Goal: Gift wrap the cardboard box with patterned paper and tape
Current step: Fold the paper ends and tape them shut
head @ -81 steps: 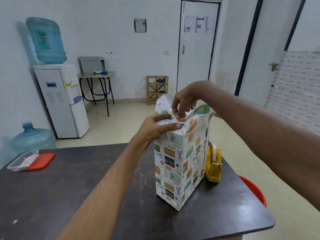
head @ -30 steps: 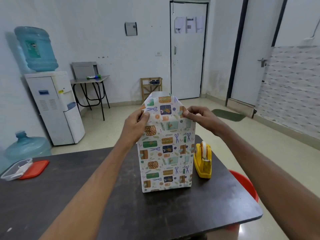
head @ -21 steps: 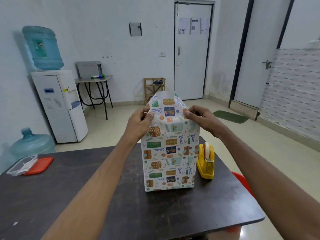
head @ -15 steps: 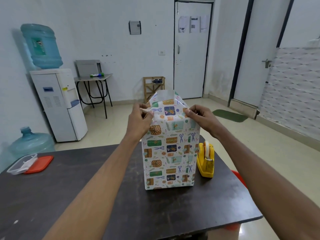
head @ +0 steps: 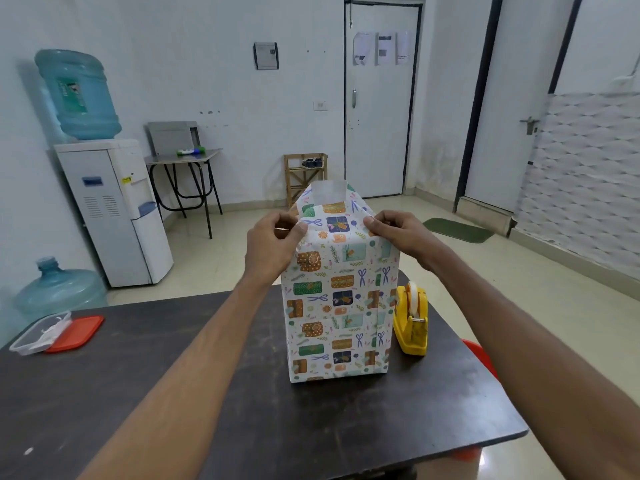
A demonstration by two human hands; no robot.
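Note:
The cardboard box stands upright on the dark table (head: 173, 393), covered in patterned paper (head: 337, 306) printed with gift boxes and scissors. Its top paper flap tapers upward and ends in a white edge. My left hand (head: 273, 247) pinches the flap's left fold at the box's top corner. My right hand (head: 398, 232) pinches the right fold at the opposite corner. A yellow tape dispenser (head: 412, 322) with a white tape roll sits on the table, just right of the box.
A clear container with a red lid (head: 57, 332) lies at the table's far left edge. A red stool (head: 483, 356) shows past the table's right edge. A water dispenser (head: 110, 202) and a spare bottle (head: 57, 289) stand on the left.
The box has been turned to face me squarely since the oldest frame. Both hands went from the top opening to the flap's two side corners. They have held there over the last second.

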